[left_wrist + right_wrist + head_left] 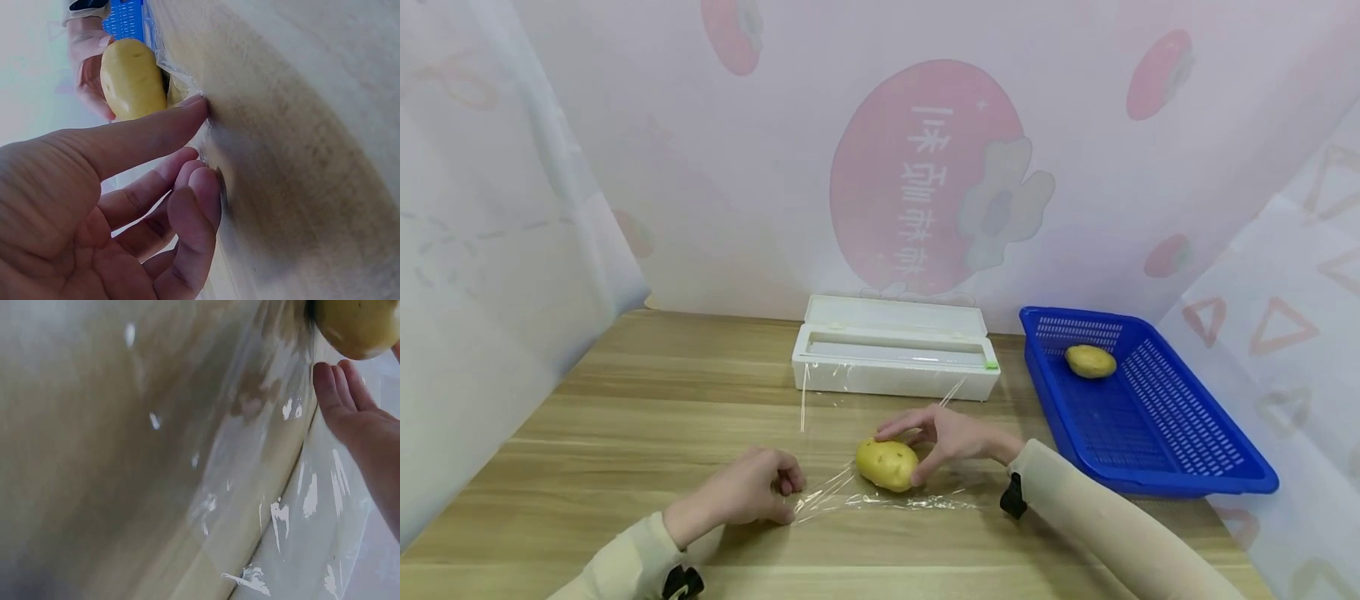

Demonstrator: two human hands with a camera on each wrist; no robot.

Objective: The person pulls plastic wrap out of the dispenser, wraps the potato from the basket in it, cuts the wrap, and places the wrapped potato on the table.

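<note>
The right hand (pixel 946 435) grasps 1 potato (pixel 887 465) on clear film (pixel 838 446) over the table (pixel 625 417), the left hand (pixel 743 487) seems to pinch the film's near left corner, a white box (pixel 895 377) stands on the far side, and a 2nd potato (pixel 1091 362) lies in the right-hand blue basket (pixel 1180 408).

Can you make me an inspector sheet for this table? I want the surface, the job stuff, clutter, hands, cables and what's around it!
Surface: wood-grain table.
Job's things: potato over clear film, which stretches from a white box with its lid open; blue basket at the right, holding a second potato.
Clutter: nothing seen.
Left hand: pinches the film's near left part.
Right hand: holds the potato over the film.
Cables: nothing seen.
Surroundings: pale printed hangings with pink pictures.
</note>
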